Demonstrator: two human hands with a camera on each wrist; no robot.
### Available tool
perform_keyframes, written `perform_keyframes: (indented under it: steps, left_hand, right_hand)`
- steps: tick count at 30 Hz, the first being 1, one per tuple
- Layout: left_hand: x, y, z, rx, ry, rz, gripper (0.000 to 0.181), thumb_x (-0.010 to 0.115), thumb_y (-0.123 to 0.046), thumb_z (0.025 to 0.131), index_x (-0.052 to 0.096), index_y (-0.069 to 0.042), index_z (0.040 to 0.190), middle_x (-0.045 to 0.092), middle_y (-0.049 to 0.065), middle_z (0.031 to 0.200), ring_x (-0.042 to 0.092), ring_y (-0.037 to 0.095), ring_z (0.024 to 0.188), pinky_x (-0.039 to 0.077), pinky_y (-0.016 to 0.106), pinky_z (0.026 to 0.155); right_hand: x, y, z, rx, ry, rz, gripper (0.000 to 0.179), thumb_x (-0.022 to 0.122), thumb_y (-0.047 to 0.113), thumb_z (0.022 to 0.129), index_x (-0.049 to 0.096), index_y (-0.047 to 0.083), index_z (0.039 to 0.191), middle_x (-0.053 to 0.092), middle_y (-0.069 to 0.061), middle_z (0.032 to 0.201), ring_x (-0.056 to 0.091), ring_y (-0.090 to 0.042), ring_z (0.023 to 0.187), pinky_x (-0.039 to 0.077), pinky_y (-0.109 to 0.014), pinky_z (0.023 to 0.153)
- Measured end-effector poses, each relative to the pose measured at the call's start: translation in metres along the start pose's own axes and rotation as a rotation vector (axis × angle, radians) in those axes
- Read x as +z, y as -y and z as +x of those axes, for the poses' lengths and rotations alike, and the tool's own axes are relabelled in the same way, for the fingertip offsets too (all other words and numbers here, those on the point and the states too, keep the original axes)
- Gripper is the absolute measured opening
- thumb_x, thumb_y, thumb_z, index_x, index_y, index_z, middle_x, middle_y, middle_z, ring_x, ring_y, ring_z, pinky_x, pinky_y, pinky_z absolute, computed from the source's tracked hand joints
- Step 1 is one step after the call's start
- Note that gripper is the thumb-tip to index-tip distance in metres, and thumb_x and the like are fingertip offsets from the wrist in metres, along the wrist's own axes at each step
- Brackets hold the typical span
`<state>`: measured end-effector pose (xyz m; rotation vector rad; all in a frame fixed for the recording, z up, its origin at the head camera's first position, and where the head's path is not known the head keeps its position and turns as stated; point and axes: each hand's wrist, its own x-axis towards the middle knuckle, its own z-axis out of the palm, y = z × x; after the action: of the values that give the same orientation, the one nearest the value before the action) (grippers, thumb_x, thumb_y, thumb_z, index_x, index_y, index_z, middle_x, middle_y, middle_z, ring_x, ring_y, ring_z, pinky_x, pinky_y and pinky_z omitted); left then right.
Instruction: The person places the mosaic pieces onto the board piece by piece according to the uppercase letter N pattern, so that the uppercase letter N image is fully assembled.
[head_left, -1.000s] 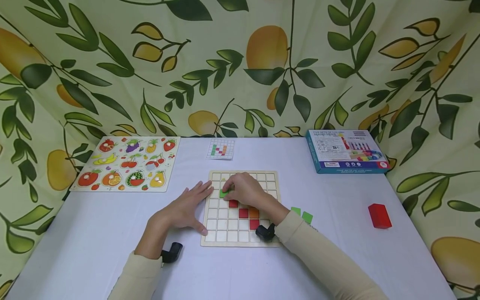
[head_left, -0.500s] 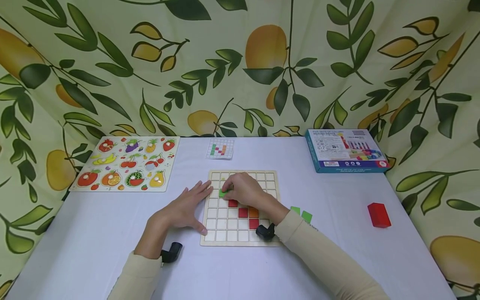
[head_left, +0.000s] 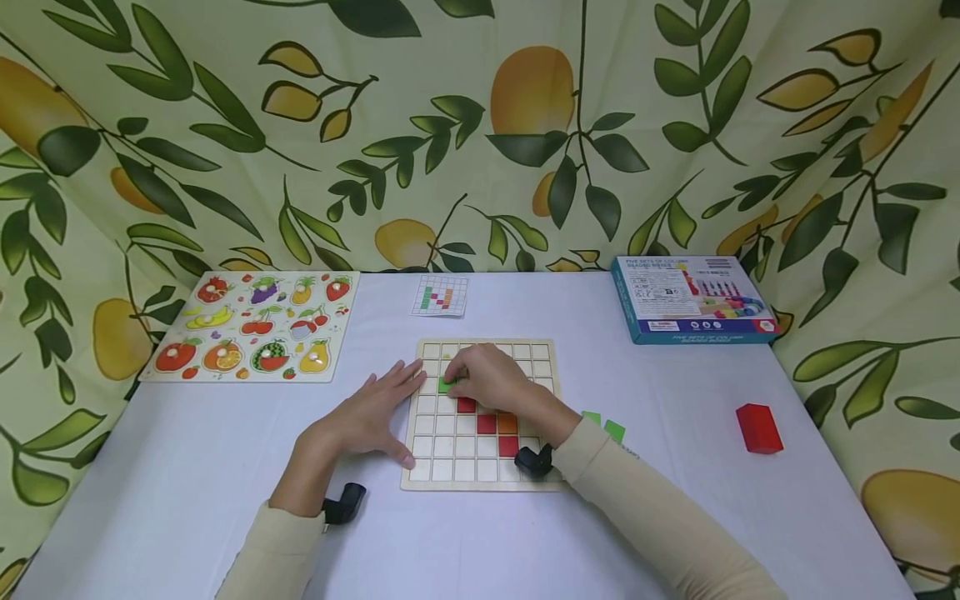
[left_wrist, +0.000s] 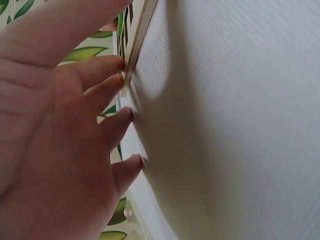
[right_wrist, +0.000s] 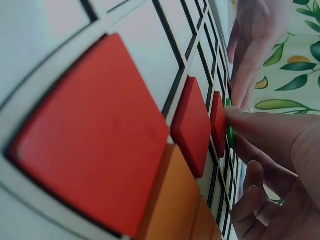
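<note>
A wooden grid board lies on the table in the head view. My right hand reaches over it and pinches a green square tile between thumb and index finger, at a cell in the upper left. The right wrist view shows the green tile edge-on, just past a row of red tiles. In the grid, red tiles step diagonally down to the right, with an orange tile beside them. My left hand is spread, fingertips and thumb touching the board's left edge; its palm fills much of the left wrist view.
Two loose green tiles lie right of the board, partly by my sleeve. A gridded pattern card is behind the board. A fruit puzzle board lies at left, a toy box at back right, and a red block at far right.
</note>
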<state>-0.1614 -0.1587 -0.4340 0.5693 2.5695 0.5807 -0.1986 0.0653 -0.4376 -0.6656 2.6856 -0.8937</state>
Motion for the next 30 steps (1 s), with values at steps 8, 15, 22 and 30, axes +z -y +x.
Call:
perform_keyframes:
  steps: [8, 15, 22, 30]
  left_hand:
    - [0.001, 0.002, 0.001, 0.013, -0.004, -0.04, 0.125, 0.098, -0.044, 0.056, 0.035, -0.012, 0.16, 0.019, 0.003, 0.174, 0.009, 0.033, 0.163, 0.012, 0.061, 0.131]
    - [-0.001, 0.002, 0.0, 0.011, 0.007, -0.07, 0.126, 0.099, -0.042, 0.056, 0.034, -0.013, 0.16, 0.018, 0.003, 0.174, 0.008, 0.033, 0.163, 0.009, 0.061, 0.131]
    - [0.002, 0.003, -0.001, 0.001, 0.0, -0.082, 0.126, 0.1, -0.038, 0.056, 0.034, -0.013, 0.16, 0.018, 0.001, 0.174, 0.007, 0.031, 0.163, 0.008, 0.059, 0.132]
    - [0.002, 0.002, -0.001, -0.003, -0.005, -0.077, 0.126, 0.1, -0.037, 0.055, 0.034, -0.014, 0.16, 0.018, 0.0, 0.174, 0.008, 0.03, 0.163, 0.009, 0.058, 0.132]
  right_hand:
    - [-0.008, -0.007, -0.002, -0.046, 0.046, 0.044, 0.012, 0.076, 0.019, 0.092, 0.08, 0.015, 0.103, 0.078, 0.003, 0.105, 0.065, -0.011, 0.097, 0.056, -0.033, 0.094]
    - [-0.031, -0.015, -0.013, -0.068, 0.012, 0.105, 0.022, 0.075, 0.021, 0.093, 0.076, 0.014, 0.114, 0.073, 0.001, 0.122, 0.064, -0.018, 0.106, 0.056, -0.035, 0.096]
    - [-0.061, -0.04, -0.038, -0.052, 0.018, 0.141, 0.025, 0.075, 0.02, 0.093, 0.075, 0.015, 0.117, 0.073, 0.001, 0.126, 0.062, -0.021, 0.116, 0.059, -0.032, 0.09]
    - [-0.08, -0.083, -0.083, 0.035, 0.024, 0.124, 0.028, 0.077, 0.018, 0.091, 0.075, 0.018, 0.118, 0.072, 0.0, 0.127, 0.061, -0.022, 0.116, 0.055, -0.03, 0.088]
